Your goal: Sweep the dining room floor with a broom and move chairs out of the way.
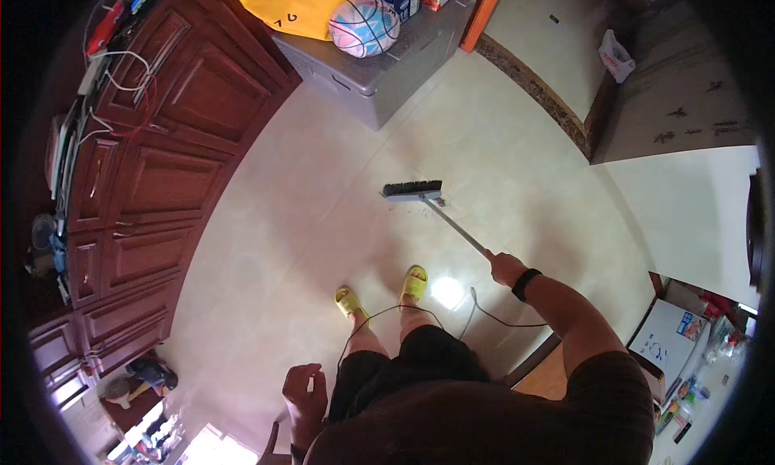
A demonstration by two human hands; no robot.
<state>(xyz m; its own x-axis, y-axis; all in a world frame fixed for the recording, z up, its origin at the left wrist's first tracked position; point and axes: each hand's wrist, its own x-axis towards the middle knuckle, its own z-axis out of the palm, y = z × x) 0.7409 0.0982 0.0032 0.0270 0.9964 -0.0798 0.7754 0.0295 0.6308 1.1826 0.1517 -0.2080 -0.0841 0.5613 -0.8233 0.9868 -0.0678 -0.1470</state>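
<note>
My right hand (506, 267), with a dark band at its wrist, grips the grey handle of a broom (455, 224). The broom's grey head with black bristles (413, 189) lies on the pale tiled floor (290, 223), the bristles pointing away from me. Small dark debris (441, 203) is on the floor beside the head, on my side of it. My left hand (306, 385) hangs low at my left side with fingers curled; it holds no visible object, and a chair part shows close by.
A dark cable (387, 310) runs across in front of my legs, near my yellow-green slides (415, 281). Red-brown wooden cabinets (175, 180) line the left. A grey storage box (387, 92) ahead bears a ball (364, 26) and a yellow bag (296, 8). A white wall (684, 217) stands right.
</note>
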